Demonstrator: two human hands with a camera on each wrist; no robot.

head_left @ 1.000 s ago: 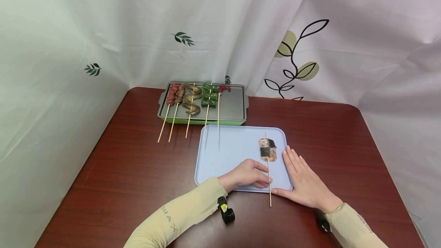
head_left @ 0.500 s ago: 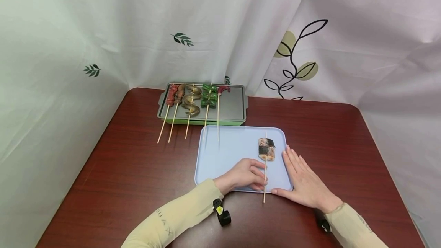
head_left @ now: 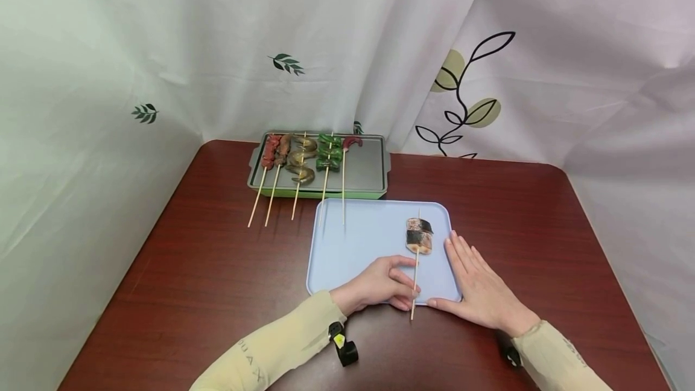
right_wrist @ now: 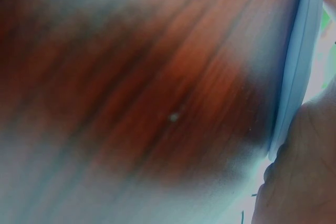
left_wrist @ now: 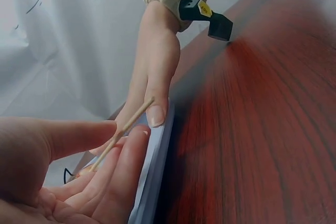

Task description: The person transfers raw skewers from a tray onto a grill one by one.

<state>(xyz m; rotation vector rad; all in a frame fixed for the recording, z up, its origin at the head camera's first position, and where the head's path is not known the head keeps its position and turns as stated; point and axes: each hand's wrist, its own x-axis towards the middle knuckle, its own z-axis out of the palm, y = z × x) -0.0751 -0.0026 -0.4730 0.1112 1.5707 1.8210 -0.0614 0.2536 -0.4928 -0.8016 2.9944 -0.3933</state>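
My left hand (head_left: 384,282) pinches the wooden stick of a skewer (head_left: 415,273) between thumb and fingers, over the front right of a pale blue tray (head_left: 353,240). Black-and-white banded pieces (head_left: 419,235), perhaps fish or rolls, are threaded on its far end, over the tray's right part. In the left wrist view the thumb (left_wrist: 84,136) meets the stick (left_wrist: 123,129) from one side and fingertips from the other. Flat and straight-fingered, my right hand (head_left: 480,288) rests along the tray's right edge and front right corner. The right wrist view shows mostly table and the tray's side (right_wrist: 302,51).
Behind the tray stands a grey grill pan (head_left: 369,168) on a green base, bearing several skewers: red meat (head_left: 269,152), brown meat (head_left: 283,149), shrimp-like curls (head_left: 302,175), green pepper (head_left: 328,165) and a dark red curl (head_left: 353,140). Curtains (head_left: 228,47) enclose the reddish-brown table (head_left: 206,246).
My left hand has shifted slightly left and toward me, and the near end of the skewer's stick has swung left with it. The right hand and the tray stay in place.
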